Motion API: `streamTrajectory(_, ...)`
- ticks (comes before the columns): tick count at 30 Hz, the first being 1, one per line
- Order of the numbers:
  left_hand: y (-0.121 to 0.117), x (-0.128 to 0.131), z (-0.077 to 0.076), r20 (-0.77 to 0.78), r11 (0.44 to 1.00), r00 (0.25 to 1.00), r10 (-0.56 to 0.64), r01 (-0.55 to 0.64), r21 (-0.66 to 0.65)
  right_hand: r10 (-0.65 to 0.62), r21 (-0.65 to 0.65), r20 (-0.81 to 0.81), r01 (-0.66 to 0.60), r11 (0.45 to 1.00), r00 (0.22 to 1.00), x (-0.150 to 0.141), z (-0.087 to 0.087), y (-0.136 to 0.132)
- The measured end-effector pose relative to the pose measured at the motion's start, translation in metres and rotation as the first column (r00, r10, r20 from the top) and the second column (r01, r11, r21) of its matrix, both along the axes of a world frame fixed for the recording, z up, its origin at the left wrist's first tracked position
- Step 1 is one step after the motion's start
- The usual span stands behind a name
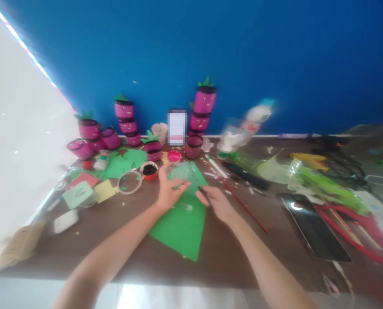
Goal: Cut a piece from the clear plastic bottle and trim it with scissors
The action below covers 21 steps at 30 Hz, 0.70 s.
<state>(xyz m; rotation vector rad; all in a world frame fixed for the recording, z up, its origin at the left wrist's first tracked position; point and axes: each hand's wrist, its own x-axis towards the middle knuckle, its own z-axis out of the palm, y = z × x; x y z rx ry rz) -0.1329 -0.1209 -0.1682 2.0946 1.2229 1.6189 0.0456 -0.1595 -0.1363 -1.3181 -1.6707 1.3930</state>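
My left hand [171,188] lies with fingers spread on a green sheet of paper [186,229], against a clear flat plastic piece [182,171] resting on its upper part. The plastic's exact kind is blurred. Just right of it, my right hand [214,202] is closed around a slim dark pencil or pen [200,188], its tip near the plastic's right edge. Close to my left hand stands a small orange cup of black paint [150,171]. A ring of tape [129,183] lies farther left.
Purple cups with green paper leaves stand along the blue wall, some stacked [199,109]. A screen [177,127] leans there too. On the right lie a red paintbrush [244,207], a black phone [314,227] and red-handled scissors [349,231]. A white case [65,221] sits left.
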Motion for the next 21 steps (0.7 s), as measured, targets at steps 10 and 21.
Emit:
streamTrajectory(10, 0.0, 0.0, 0.0, -0.035, 1.0, 0.999, 0.022, -0.022, 0.003, 0.0, -0.074, -0.146, -0.011, 0.997, 0.989, -0.008, 0.019, -0.001)
streamTrajectory(21, -0.001, 0.001, -0.002, -0.107, 0.999, 0.994, -0.029, 0.032, 0.025, -0.049, -0.122, -0.13, 0.033, 0.992, 0.99, -0.007, 0.013, -0.003)
